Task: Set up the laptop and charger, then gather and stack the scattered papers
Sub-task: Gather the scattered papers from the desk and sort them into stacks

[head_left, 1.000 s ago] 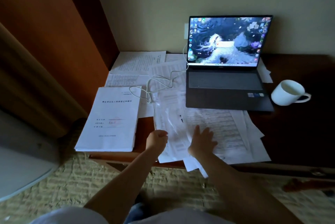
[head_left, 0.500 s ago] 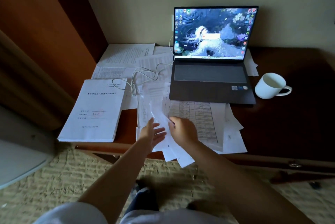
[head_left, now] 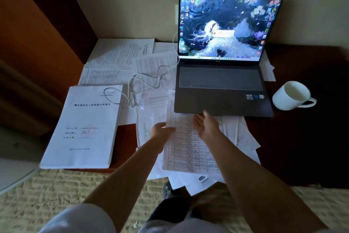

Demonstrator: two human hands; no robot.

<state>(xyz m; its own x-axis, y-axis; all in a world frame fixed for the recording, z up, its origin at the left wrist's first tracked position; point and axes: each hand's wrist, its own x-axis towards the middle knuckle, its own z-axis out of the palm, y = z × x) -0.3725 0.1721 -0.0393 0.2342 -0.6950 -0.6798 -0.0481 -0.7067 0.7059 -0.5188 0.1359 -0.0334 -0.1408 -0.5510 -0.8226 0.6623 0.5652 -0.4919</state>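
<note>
Papers lie all over the near half of the table [head_left: 306, 138], and I have both hands on the one with the printed grid, the table sheet [head_left: 186, 146], which lies with its far edge tucked under the front of the laptop [head_left: 221, 89]. My left hand [head_left: 160, 131] pinches the sheet's left edge, thumb on top and fingers curled under; my right hand [head_left: 206, 126] lies on the sheet with its fingers straight and slightly spread, fingertips touching the laptop's front lip. Beyond my fingers the laptop stands open with its screen lit, and the white charger cable [head_left: 149, 78] runs from its left side in loose loops over the scattered papers [head_left: 120, 53] to the left of my left fingers. Further left lies a thick bound document [head_left: 85, 125]. More loose sheets [head_left: 243, 134] fan out to the right of my right fingers, and well beyond them stands a white mug [head_left: 290, 95]
</note>
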